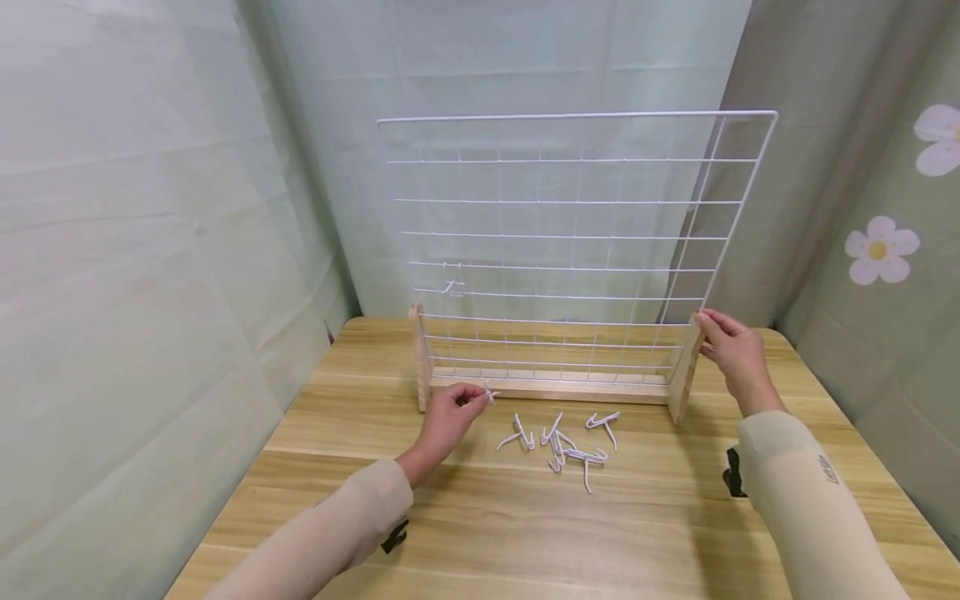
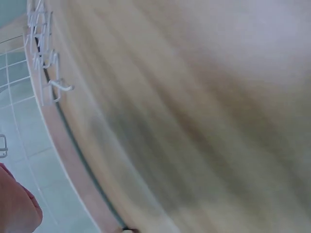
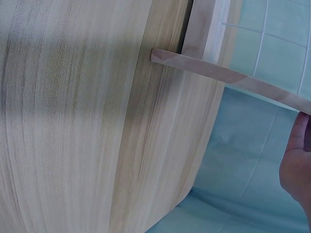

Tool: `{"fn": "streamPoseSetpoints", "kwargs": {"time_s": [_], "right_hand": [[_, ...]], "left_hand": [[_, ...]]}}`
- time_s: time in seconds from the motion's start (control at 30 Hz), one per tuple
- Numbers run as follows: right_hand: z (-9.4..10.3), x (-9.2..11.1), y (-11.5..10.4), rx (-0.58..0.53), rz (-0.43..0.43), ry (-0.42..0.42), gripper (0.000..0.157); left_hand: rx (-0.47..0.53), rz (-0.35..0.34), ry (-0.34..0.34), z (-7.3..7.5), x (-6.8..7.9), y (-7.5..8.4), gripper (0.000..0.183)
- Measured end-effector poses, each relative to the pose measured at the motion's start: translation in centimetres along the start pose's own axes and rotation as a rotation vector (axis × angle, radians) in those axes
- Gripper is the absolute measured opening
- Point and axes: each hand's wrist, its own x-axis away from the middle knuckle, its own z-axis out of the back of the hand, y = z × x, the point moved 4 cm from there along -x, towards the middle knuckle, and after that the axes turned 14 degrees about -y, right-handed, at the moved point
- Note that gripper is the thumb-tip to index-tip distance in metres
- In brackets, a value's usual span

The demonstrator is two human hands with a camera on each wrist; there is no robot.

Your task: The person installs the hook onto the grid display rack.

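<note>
My left hand [image 1: 444, 425] pinches a small white wire hook [image 1: 490, 392] between thumb and fingertips, just in front of the rack's wooden base bar. In the left wrist view, part of that hand [image 2: 18, 204] shows at the lower left edge. My right hand [image 1: 737, 354] grips the top of the right wooden side post [image 1: 684, 371], which carries a white wire grid panel [image 1: 577, 202]. The right wrist view has this hand [image 3: 295, 167] at the post's upper end. One hook [image 1: 453, 288] hangs on the grid's lower left.
Several loose white hooks [image 1: 557, 442] lie on the wooden table [image 1: 480, 533] in front of the rack, some overlapping. The left wooden post [image 1: 421, 358] stands at the rack's other end. Pale green curtains [image 1: 187, 208] surround the table at the sides and back.
</note>
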Motion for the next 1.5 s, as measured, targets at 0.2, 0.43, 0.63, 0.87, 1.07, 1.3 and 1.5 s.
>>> {"fn": "streamPoseSetpoints", "kwargs": {"time_s": [0.2, 0.43, 0.63, 0.87, 1.07, 1.3, 1.5], "right_hand": [[-0.1, 0.2, -0.3, -0.051, 0.021, -0.008, 0.058], [-0.3, 0.4, -0.4, 0.022, -0.013, -0.006, 0.066], [-0.3, 0.4, -0.4, 0.018, -0.029, -0.004, 0.068], [-0.3, 0.3, -0.3, 0.052, -0.046, -0.008, 0.07], [-0.1, 0.2, 0.0, 0.053, -0.047, -0.009, 0.069], [0.0, 0.2, 0.0, 0.037, -0.034, -0.02, 0.07], [-0.1, 0.3, -0.1, 0.011, -0.019, -0.019, 0.069]], "left_hand": [[-0.134, -0.044, 0.093, 0.2, -1.1, 1.4, 0.006], [-0.228, -0.078, 0.27, 0.0, -3.0, 2.8, 0.006], [-0.169, -0.077, 0.4, -0.3, -4.0, 4.3, 0.004], [-0.175, -0.084, 0.531, -0.4, -5.3, 5.8, 0.006], [-0.208, -0.116, 0.639, 0.0, -6.7, 7.8, 0.009], [-0.216, -0.108, 0.739, 0.7, -8.2, 9.7, 0.011], [-0.246, -0.055, 0.781, 1.1, -9.1, 11.0, 0.015]]}}
